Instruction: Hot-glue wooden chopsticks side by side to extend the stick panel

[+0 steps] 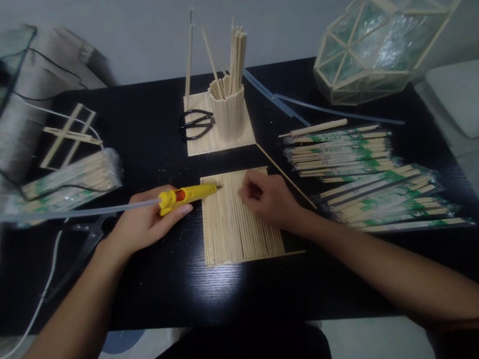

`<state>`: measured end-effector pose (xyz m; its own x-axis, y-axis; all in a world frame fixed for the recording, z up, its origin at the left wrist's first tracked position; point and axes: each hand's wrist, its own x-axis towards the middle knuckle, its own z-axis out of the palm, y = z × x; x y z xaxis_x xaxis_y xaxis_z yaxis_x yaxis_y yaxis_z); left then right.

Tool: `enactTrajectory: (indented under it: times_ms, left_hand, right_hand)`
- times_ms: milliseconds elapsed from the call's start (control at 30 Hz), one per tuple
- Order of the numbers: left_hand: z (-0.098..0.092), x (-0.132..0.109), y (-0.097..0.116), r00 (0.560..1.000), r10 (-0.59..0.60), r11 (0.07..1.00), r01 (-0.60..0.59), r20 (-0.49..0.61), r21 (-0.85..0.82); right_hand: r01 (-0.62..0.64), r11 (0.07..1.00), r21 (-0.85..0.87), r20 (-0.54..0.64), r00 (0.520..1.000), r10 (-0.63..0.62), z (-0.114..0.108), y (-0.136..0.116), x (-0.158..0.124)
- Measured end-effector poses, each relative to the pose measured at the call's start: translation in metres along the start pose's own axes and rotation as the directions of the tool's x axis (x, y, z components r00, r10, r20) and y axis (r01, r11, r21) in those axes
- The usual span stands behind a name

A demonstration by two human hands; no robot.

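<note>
My left hand (143, 222) is wrapped round a yellow hot glue gun (187, 194), and a long translucent glue stick (94, 213) runs out of its back. The gun's nozzle is over the upper left part of a flat panel of wooden sticks (232, 226), laid side by side on the black table. Above the panel's upper right part is my right hand (270, 199), its fingers curled together. Whatever they may pinch is too small or hidden to make out. One thin stick juts past the panel's lower right corner.
Behind the panel, a stick-built cup (229, 119) full of sticks stands on a wooden base with black-framed glasses (196, 125). Wrapped chopsticks (360, 155) lie right, near loose glue sticks (340, 109). A faceted stick frame (376, 50) stands back right. At left are a chopstick pack (73, 178), pliers (86, 240) and cables.
</note>
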<state>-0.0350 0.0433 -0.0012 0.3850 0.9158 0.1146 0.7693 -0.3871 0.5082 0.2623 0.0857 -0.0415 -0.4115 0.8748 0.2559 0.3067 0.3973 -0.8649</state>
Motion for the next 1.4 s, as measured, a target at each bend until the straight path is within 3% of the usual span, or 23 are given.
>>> enactTrajectory:
  times_ms: [933, 1400]
  left_hand:
    - [0.0009, 0.0015, 0.0002, 0.999, 0.021, 0.999, -0.022, 0.040, 0.033]
    - [-0.0037, 0.0036, 0.0070, 0.997, 0.036, 0.999, -0.033, 0.073, -0.032]
  right_hand:
    - [-0.019, 1.000, 0.010, 0.013, 1.000, 0.019, -0.0002, -0.0001, 0.0004]
    - [-0.007, 1.000, 0.003, 0.017, 1.000, 0.007, -0.0014, -0.0019, 0.0006]
